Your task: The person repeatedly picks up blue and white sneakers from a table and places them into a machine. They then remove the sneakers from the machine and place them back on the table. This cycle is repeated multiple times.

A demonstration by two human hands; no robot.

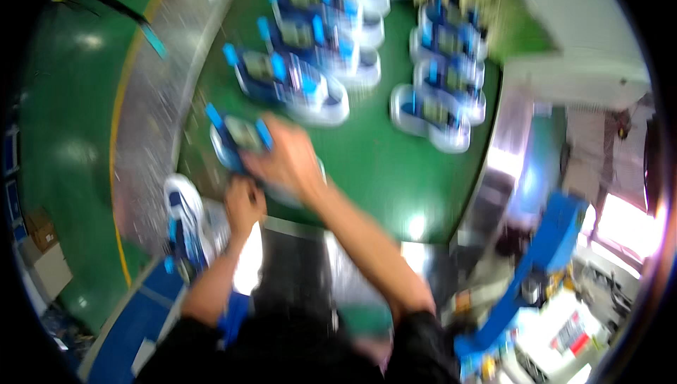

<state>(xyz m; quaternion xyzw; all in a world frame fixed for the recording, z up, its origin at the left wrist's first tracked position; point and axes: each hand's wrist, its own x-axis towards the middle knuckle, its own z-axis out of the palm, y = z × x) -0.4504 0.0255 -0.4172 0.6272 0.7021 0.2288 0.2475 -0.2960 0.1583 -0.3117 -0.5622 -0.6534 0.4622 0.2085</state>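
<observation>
Lying at the left part of a green work surface (374, 197), a blue-and-white shoe (224, 145) with bright blue tabs is partly covered by the right hand (290, 155). A pale, curved edge shows beneath the right wrist; blur hides whether it belongs to this shoe or another. Just beyond stands a row of similar shoes (321, 105), packed close together and running away toward the far end. A second group of shoes (441, 130) sits near the right edge. Closer in, at the left, a separate shoe (185, 204) lies beside the left forearm.

The shoe under the right hand is ahead and slightly left of both hands. The right hand's bent fingers overlap its opening, but I cannot tell whether they grip it. The left hand (245, 204) is curled narrow at its near side; whether it pinches anything is unclear.

Bare green stretches right of the right forearm, between the two shoe groups and down to the near edge. Past the surface's left edge runs a grey strip (151, 102) bordered by a yellow line (115, 137).
</observation>
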